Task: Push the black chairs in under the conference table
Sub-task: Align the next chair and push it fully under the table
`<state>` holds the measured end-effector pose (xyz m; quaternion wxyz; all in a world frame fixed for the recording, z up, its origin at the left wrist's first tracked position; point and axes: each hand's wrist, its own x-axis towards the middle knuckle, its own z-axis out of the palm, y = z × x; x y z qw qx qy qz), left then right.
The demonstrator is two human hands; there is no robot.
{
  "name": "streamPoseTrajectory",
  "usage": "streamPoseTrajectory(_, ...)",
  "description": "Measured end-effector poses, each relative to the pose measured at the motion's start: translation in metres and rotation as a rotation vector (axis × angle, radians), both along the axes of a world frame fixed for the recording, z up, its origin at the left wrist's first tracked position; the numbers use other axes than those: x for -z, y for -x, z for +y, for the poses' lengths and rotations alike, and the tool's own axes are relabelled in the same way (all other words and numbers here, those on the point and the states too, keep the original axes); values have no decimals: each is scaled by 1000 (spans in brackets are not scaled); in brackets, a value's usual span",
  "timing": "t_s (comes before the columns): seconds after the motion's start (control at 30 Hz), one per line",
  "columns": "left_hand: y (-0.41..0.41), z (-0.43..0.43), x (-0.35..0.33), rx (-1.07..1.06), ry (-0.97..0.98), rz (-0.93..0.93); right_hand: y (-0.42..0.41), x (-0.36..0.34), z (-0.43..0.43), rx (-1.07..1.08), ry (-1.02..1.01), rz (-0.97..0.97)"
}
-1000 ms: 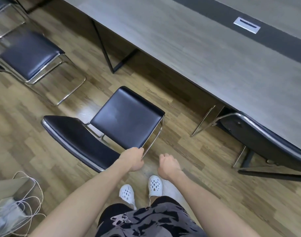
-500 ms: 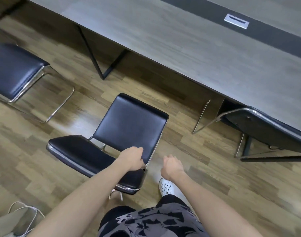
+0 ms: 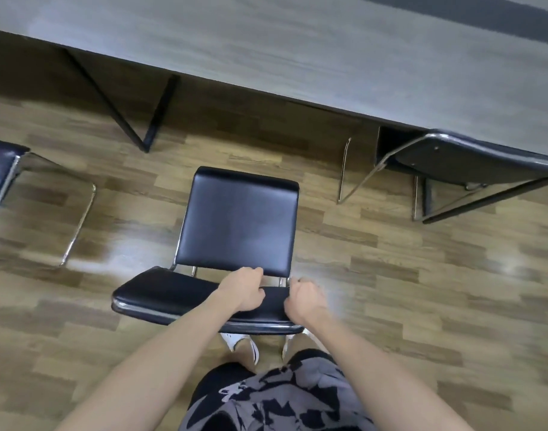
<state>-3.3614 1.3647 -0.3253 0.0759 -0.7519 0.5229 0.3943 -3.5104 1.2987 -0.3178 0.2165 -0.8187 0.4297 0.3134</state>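
Observation:
A black chair (image 3: 238, 222) with a chrome frame stands on the wood floor in front of me, its seat facing the grey conference table (image 3: 266, 42) and short of the table's edge. Its backrest (image 3: 173, 290) is nearest to me. My left hand (image 3: 243, 289) grips the top of the backrest near its middle. My right hand (image 3: 305, 298) is curled round the backrest's right end. A second black chair (image 3: 472, 160) at the right sits tucked under the table edge. A third black chair (image 3: 0, 172) shows partly at the left edge, away from the table.
A black V-shaped table leg (image 3: 145, 119) stands on the floor ahead and to the left of the middle chair. Another dark leg (image 3: 428, 197) lies beside the tucked chair at the right. My white shoes (image 3: 244, 345) are just behind the backrest.
The middle chair has swung round so its seat faces the table squarely. My right hand moved from hanging free onto the backrest's right end. My left hand kept its grip.

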Motion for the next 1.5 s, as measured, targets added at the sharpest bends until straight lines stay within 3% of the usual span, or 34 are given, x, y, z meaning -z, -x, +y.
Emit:
streamPoseTrajectory(0.23, 2, -2, -7, -23, -39, -120, 1, 6, -1, -15, 1, -34)
streamPoseTrajectory(0.8, -39, 40, 0, -197, -123, -194, -19, 20, 16, -147, -39, -100)
streamPoseTrajectory(1.13, -101, 89, 1, -88, -140, -150, -53, 28, 74, -10, -40, -69)
streamPoseTrajectory(1.4, -143, 131, 12, 119, -150, -42, -63, 16, 85, 295, -25, -27)
streamPoseTrajectory(1.5, -143, 139, 21, 211, -125, -51, -54, 13, 98, 190, -30, -15)
